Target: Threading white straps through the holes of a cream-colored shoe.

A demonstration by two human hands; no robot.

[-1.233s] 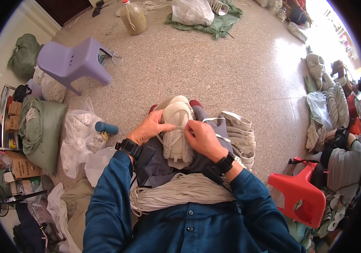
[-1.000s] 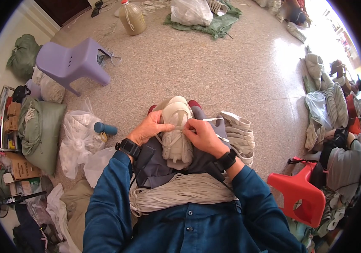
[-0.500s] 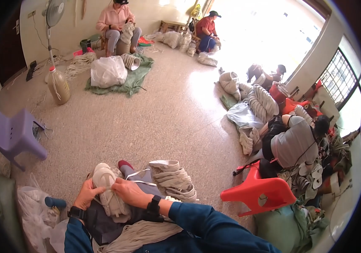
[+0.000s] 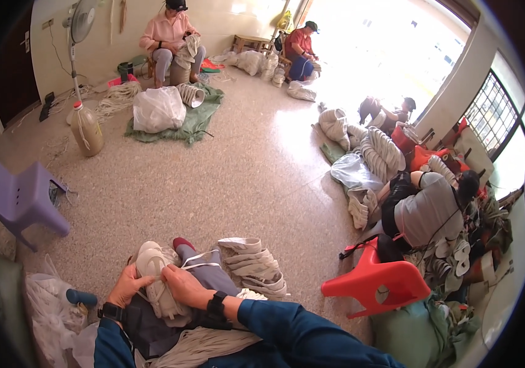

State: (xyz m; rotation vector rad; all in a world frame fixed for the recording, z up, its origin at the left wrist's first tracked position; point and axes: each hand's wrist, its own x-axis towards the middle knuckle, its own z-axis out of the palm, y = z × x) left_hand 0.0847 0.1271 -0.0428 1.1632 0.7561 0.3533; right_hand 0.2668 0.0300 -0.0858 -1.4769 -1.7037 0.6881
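Grip status, head view: my left hand (image 4: 125, 283) is clamped on the side of the cream shoe (image 4: 164, 305), thumb over the upper and fingers underneath out of sight. My right hand (image 4: 182, 285) has its fingertips together over the shoe's throat, apparently pinching the pale lace (image 4: 159, 279); the exact contact is too small to confirm. The shoe rests at the far edge of my lap (image 4: 142, 325), toe pointing away, so the legs likely bear its weight, while the left grip steadies it and the right remains free for fine handling. A cream cord bundle (image 4: 204, 345) lies across the near edge of the lap, presumably for short reach. White strips (image 4: 203, 265) cross my right leg, probably for the same reason. Nested shoes (image 4: 256, 267) stand on the floor (image 4: 213, 190), just beyond the lap's right edge, within easy reach.
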